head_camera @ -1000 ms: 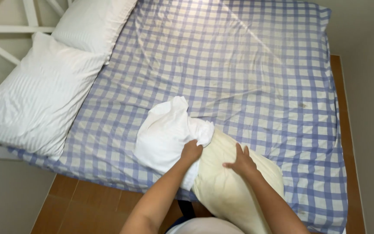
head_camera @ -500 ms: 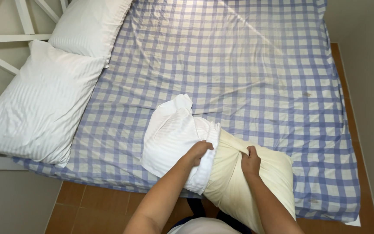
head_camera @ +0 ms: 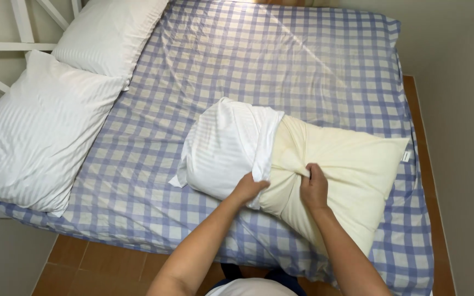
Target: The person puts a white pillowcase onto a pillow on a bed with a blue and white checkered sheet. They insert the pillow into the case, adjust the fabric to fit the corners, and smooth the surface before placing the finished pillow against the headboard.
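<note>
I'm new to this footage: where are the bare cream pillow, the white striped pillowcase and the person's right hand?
cream pillow (head_camera: pixel 357 170), head view, bare middle.
white striped pillowcase (head_camera: pixel 223 148), head view, bunched middle.
right hand (head_camera: pixel 314 186), head view, back of hand.

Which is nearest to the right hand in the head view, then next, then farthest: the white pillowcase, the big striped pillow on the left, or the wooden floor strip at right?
From the right hand:
1. White pillowcase, just left.
2. Wooden floor strip, right of bed.
3. Big striped pillow, far left.
</note>
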